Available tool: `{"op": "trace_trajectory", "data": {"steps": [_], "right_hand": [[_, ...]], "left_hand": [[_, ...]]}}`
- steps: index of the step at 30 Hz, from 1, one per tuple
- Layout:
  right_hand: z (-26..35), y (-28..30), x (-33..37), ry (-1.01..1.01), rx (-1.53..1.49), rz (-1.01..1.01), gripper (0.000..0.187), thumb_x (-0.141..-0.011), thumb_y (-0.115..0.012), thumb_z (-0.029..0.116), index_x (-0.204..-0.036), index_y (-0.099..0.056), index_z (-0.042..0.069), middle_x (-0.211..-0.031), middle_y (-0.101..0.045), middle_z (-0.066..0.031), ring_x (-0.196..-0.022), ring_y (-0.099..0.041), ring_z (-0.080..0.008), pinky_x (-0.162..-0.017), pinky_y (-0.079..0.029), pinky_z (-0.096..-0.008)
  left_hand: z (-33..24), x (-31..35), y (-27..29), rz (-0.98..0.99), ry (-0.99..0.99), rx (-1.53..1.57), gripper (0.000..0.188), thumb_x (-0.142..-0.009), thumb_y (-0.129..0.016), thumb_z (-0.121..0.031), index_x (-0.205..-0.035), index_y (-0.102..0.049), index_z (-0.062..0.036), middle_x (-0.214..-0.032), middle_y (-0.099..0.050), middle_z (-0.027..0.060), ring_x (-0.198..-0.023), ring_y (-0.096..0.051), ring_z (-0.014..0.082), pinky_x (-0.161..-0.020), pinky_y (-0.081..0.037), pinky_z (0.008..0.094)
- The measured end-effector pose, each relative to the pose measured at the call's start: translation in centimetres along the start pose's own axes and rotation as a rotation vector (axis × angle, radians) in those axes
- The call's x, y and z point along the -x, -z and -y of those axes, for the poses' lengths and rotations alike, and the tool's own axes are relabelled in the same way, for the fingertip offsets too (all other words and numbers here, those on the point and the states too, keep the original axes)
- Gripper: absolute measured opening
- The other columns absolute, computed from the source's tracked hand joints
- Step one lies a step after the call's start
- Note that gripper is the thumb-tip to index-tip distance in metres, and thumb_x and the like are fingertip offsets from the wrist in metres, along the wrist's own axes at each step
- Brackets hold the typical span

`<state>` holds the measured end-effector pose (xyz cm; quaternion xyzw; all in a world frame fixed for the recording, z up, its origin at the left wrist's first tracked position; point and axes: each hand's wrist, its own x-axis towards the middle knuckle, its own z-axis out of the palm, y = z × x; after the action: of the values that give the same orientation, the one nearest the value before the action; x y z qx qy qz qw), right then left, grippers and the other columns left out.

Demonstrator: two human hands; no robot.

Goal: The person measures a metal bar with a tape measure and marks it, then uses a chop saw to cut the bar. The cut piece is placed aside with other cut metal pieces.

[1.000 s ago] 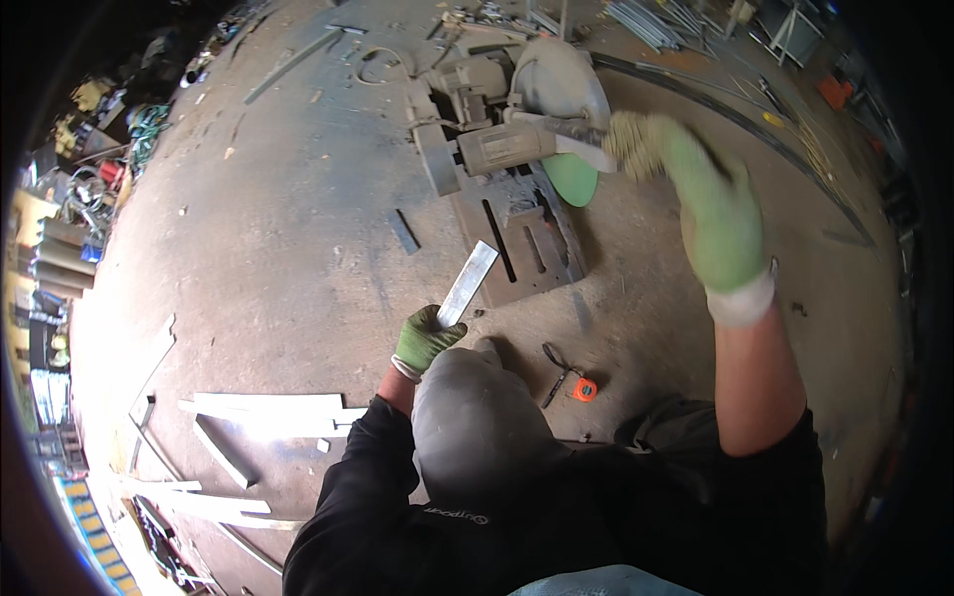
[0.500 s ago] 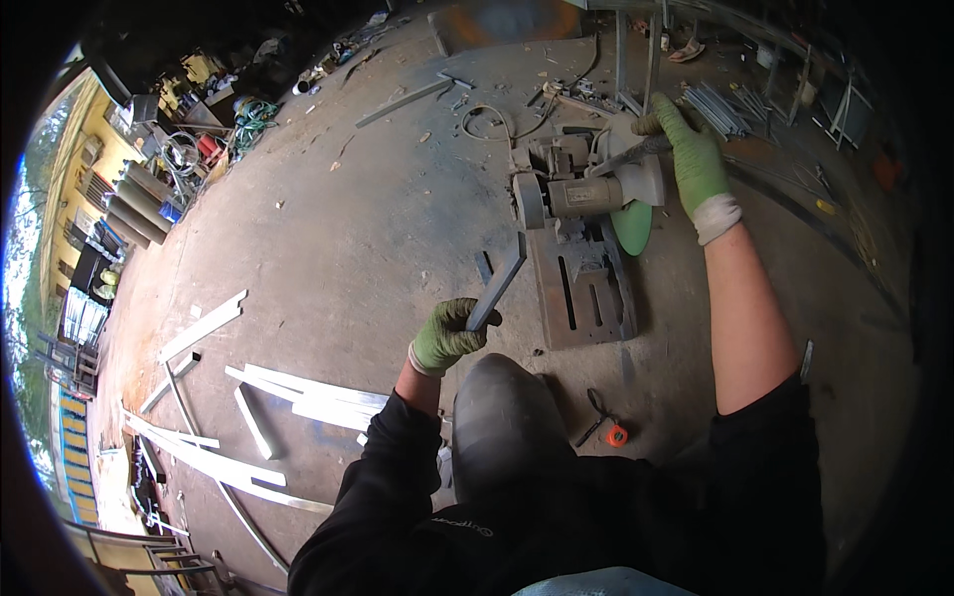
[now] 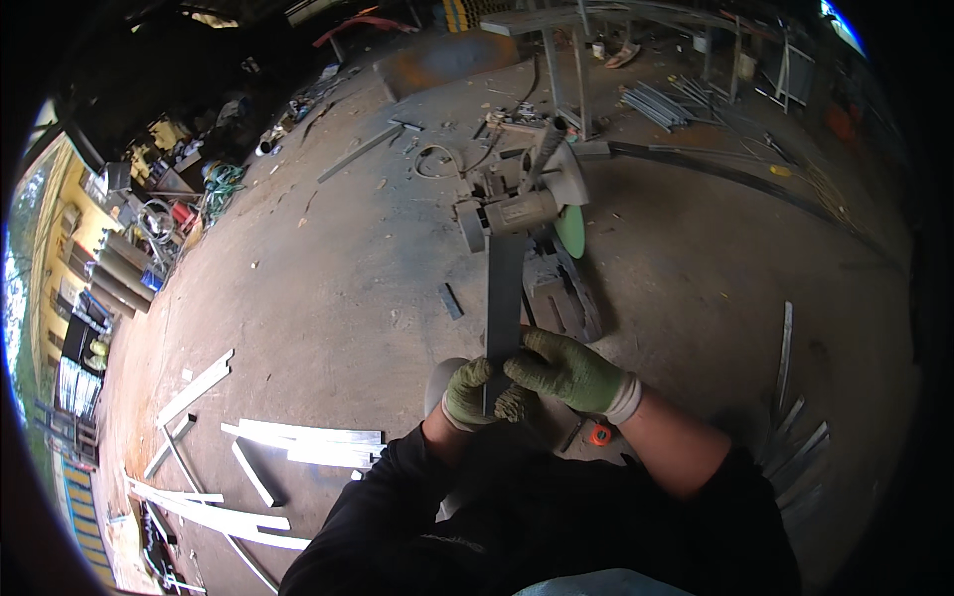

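Note:
A dark grey metal bar (image 3: 505, 288), flat-faced like a cut length of square tube, stands up from between my gloved hands in front of me. My left hand (image 3: 467, 393), in a green glove with a white cuff, is closed round its lower end. From the other side my right hand (image 3: 568, 373), gloved the same way, grips that end too. Just beyond the bar is a cut-off saw (image 3: 522, 211) with a green disc (image 3: 570, 231). Its slotted base (image 3: 561, 298) is partly hidden by the bar and my right hand.
A short dark offcut (image 3: 451, 301) lies left of the saw. Bright metal strips (image 3: 308, 437) are spread on the floor at left. An orange tape measure (image 3: 600, 434) lies by my right forearm. Several metal tubes (image 3: 656, 105) and a frame leg (image 3: 581, 79) are at the far right.
My right hand has left the saw's handle and come down to the bar beside my left hand. The bar now appears larger and more upright. The view has shifted.

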<state>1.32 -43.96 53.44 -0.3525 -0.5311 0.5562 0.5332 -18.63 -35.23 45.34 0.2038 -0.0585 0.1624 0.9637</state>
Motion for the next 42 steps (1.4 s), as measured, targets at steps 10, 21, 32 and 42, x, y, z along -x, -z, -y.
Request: {"op": "trace_trajectory", "data": {"steps": [10,21,32,42], "right_hand": [[-0.5,5.7,7.8,-0.069,0.002,-0.433,0.024,-0.107,-0.064,0.022,-0.115,-0.072,0.001,-0.102,-0.076,-0.0093,-0.09,-0.073,-0.0177,-0.083,-0.061,-0.0352],[-4.3,31.6,6.4,-0.28,0.515,-0.852,0.028,-0.106,-0.061,0.027,-0.127,-0.069,0.01,-0.09,-0.071,-0.0068,-0.082,-0.069,-0.0206,-0.076,-0.058,-0.0374],[-9.1,31.7,-3.9,-0.588,1.27,-0.503,0.028,-0.096,-0.065,0.03,-0.117,-0.077,0.017,-0.115,-0.077,-0.0122,-0.107,-0.073,-0.0366,-0.095,-0.057,-0.0481],[-11.3,30.5,-9.1,-0.535,1.288,-0.501,0.029,-0.096,-0.061,0.026,-0.117,-0.079,0.016,-0.116,-0.078,-0.0115,-0.109,-0.074,-0.034,-0.096,-0.058,-0.0468]], "left_hand": [[5.9,-5.4,-3.9,-0.17,0.31,-0.828,0.057,-0.104,-0.069,-0.037,-0.145,-0.057,0.0006,-0.128,-0.072,0.0143,-0.116,-0.07,0.0245,-0.1,-0.056,0.0376],[8.3,-8.4,-2.0,-0.109,0.341,-1.899,0.057,-0.096,-0.075,-0.033,-0.141,-0.063,-0.0015,-0.117,-0.076,0.0193,-0.103,-0.076,0.0336,-0.087,-0.061,0.0417],[7.3,-9.5,0.2,-0.025,0.514,-2.068,0.048,-0.093,-0.074,-0.033,-0.133,-0.068,-0.0071,-0.11,-0.074,0.0194,-0.095,-0.073,0.0391,-0.083,-0.059,0.0477],[5.7,-8.0,1.6,-0.143,0.679,-2.043,0.037,-0.094,-0.066,-0.017,-0.13,-0.07,-0.0065,-0.102,-0.075,0.0184,-0.087,-0.071,0.0369,-0.079,-0.059,0.0458]]}}
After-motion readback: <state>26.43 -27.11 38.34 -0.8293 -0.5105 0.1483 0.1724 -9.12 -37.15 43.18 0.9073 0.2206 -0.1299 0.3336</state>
